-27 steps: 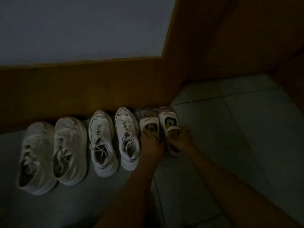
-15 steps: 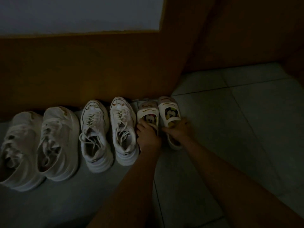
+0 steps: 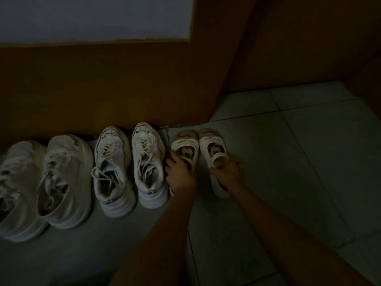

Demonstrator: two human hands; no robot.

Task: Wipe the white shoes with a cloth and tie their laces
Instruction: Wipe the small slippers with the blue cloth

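White shoes stand in a row of six on the floor (image 3: 288, 166), toes toward a wooden panel (image 3: 103, 83) below a pale wall (image 3: 92, 17). At the right end of the row sits a small pair with straps and a cartoon face showing in each opening. The left hand (image 3: 180, 175) lies over the back half of the left small shoe (image 3: 184, 140), fingers curled down onto its strap and side, holding it. The right hand (image 3: 226, 172) grips the right small shoe (image 3: 212, 141) at its rear, fingers wrapped round the edge of the opening; the dim light hides exactly how the thumb sits. Both shoes seem to rest on the tiles, though I cannot be sure.

Just beside the left small shoe stand four laced sneakers (image 3: 148, 166), two pairs side by side, their laces (image 3: 107, 155) loose and untied.

No cloth is in view, and both hands are occupied, so my guess is that wiping has not started on this pair. Several things could go wrong from here. With each hand full, none is free to fetch a cloth. The left small shoe sits close to its neighbour, so dragging it could catch a trailing lace and pull that sneaker askew. The poor light may also leave marks unnoticed.
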